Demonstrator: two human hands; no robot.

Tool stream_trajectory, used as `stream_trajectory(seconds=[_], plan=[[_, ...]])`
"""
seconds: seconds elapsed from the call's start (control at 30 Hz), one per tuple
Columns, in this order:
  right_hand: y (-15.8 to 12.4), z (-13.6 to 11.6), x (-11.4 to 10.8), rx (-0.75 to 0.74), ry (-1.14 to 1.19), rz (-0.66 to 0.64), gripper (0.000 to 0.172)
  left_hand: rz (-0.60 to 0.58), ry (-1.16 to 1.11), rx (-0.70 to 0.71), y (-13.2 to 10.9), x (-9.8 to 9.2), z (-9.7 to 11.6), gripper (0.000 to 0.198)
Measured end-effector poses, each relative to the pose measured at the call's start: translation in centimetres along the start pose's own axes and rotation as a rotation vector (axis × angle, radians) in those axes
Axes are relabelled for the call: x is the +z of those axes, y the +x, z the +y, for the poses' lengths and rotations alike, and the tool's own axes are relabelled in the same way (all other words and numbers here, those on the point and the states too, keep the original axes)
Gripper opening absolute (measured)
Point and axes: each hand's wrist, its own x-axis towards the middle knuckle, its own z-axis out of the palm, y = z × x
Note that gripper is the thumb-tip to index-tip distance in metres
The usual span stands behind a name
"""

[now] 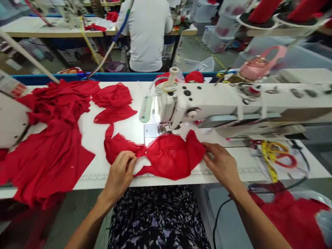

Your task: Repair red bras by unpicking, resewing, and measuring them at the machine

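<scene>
A red bra (168, 157) with lace edging lies spread on the white table, in front of the sewing machine's needle area (164, 128). My left hand (121, 169) pinches the bra near its middle, between the two cups. With thumb and fingers, my right hand (220, 160) grips the outer end of the right-hand wing. The left-hand cup (116, 147) rests flat beyond my left fingers. The white sewing machine (207, 100) stands just behind the bra, its small lamp (146, 109) hanging at the left of the head.
Red fabric pieces (57, 138) are heaped at the left, some over the table's front edge. Smaller red pieces (114, 103) lie beside them. Scissors (282, 157) and a yellow tape measure (268, 162) are at the right. A bin holding red cloth (293, 214) sits below. A person (147, 34) sits ahead.
</scene>
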Motion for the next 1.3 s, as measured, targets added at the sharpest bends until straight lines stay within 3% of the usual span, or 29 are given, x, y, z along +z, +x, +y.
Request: stream_trajectory(seconds=[0.13,0.23,0.4,0.47,0.5,0.6,0.67,0.77,0.93,1.3], plan=[[-0.2,0.5,0.5,0.075,-0.009,-0.070,0.033,-0.015,-0.056,-0.046,0.2,0.0,-0.2,0.016],[-0.6,1.3,-0.6,0.161,-0.078,-0.110,0.020,-0.033,-0.083,-0.060,0.1,0.0,-0.2,0.016],[-1.6,1.1,-4.0,0.324,-0.240,0.096,0.015,-0.055,-0.140,-0.113,0.0,0.0,-0.3,0.016],[-1.9,-1.2,-4.5,0.286,-0.068,0.041,0.016,-0.073,-0.172,-0.151,0.0,0.0,-0.4,0.017],[-1.9,-2.9,-4.3,0.225,0.066,-0.057,0.016,-0.080,-0.186,-0.167,0.0,0.0,-0.5,0.017],[-1.9,-8.8,-2.4,-0.052,0.280,-0.282,0.021,-0.079,-0.210,-0.190,0.1,0.0,-0.5,0.019],[-1.5,-12.2,-0.5,-0.259,0.258,-0.271,0.019,-0.073,-0.217,-0.193,0.2,0.0,-0.4,0.019],[-1.0,-15.2,1.6,-0.374,0.118,-0.216,0.021,-0.068,-0.218,-0.201,0.2,0.0,-0.2,0.019],[-0.6,-16.2,2.3,-0.356,0.167,-0.179,0.019,-0.055,-0.220,-0.196,0.1,0.0,-0.1,0.017],[0.5,-15.6,2.2,-0.239,0.319,-0.357,0.021,-0.044,-0.203,-0.135,0.0,0.3,-0.2,0.016]])
